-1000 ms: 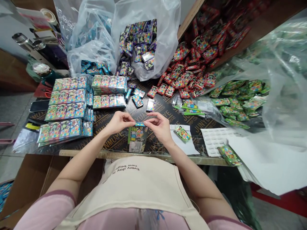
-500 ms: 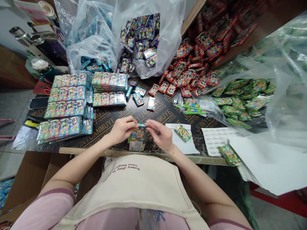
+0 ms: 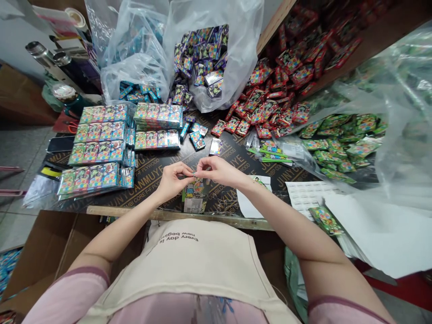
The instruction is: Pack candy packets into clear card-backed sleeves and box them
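My left hand (image 3: pixel 173 179) and my right hand (image 3: pixel 219 170) meet over the dark plywood table (image 3: pixel 151 168), fingertips pinched together on the top edge of a clear packet (image 3: pixel 195 195) that holds small colourful card boxes. The packet hangs below my fingers, close to the table's near edge. A loose green box lies mostly hidden behind my right wrist on a white sheet (image 3: pixel 248 204).
Filled packets (image 3: pixel 101 148) are stacked at the left. Plastic bags hold blue boxes (image 3: pixel 137 92) and purple boxes (image 3: pixel 199 54) at the back. A red pile (image 3: pixel 270 103) and green boxes (image 3: pixel 340 139) lie to the right. A label sheet (image 3: pixel 303 193) and another green box (image 3: pixel 326 219) sit by the edge.
My hands have drawn closer together, and the right hand has shifted left and up, so its forearm now covers the green box on the white sheet. The small blue box between my fingers no longer shows.
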A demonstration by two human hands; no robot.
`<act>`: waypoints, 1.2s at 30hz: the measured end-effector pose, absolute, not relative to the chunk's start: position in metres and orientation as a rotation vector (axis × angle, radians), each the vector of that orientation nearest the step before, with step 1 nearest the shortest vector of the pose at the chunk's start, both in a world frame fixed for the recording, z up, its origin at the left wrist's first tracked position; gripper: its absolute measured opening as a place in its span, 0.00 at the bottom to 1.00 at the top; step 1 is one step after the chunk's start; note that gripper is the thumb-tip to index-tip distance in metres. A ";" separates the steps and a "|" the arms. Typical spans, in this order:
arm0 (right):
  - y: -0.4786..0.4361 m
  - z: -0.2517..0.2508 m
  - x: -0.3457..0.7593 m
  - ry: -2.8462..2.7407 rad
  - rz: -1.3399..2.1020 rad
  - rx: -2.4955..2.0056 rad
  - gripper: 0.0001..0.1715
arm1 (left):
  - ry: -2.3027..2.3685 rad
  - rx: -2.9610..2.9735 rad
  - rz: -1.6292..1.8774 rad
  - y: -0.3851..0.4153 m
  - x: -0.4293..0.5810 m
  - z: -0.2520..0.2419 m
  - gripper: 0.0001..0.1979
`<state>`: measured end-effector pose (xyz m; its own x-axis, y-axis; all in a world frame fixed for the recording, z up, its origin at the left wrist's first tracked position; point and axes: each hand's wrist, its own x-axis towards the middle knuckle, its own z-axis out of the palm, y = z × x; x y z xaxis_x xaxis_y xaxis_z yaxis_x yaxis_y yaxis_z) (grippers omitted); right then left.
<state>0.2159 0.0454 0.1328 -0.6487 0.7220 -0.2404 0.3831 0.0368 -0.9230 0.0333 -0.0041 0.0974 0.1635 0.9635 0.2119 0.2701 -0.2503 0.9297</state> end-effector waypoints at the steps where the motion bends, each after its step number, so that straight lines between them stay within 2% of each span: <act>1: 0.046 0.132 0.214 -2.040 1.645 -1.139 0.11 | 1.195 1.672 1.134 -0.005 0.033 0.097 0.04; 5: 0.047 0.130 0.213 -2.031 1.663 -1.142 0.11 | 1.173 1.796 1.175 -0.007 0.034 0.099 0.02; 10: 0.050 0.125 0.214 -2.015 1.669 -1.144 0.10 | 1.224 1.869 1.235 -0.006 0.038 0.095 0.08; 15: 0.046 0.111 0.210 -1.795 1.668 -1.174 0.10 | 1.265 1.821 1.224 -0.006 0.040 0.090 0.09; 17: 0.041 0.104 0.208 -1.620 1.672 -1.181 0.14 | 1.312 1.665 1.197 -0.011 0.042 0.084 0.10; 21: 0.033 0.092 0.211 -1.356 1.713 -1.194 0.23 | 1.230 1.192 1.080 -0.028 0.045 0.069 0.20; 23: 0.033 0.086 0.219 -1.223 1.651 -1.225 0.26 | 1.207 1.146 1.022 -0.034 0.039 0.071 0.17; 27: 0.036 0.073 0.241 -1.107 1.373 -1.330 0.24 | 1.411 1.593 1.210 -0.018 0.012 0.098 0.14; 30: 0.034 0.065 0.251 -1.201 1.278 -1.340 0.24 | 1.593 2.099 1.268 0.019 -0.011 0.100 0.16; 36: 0.010 0.055 0.265 -1.446 1.197 -1.393 0.17 | 1.785 2.358 0.736 0.071 -0.035 0.042 0.19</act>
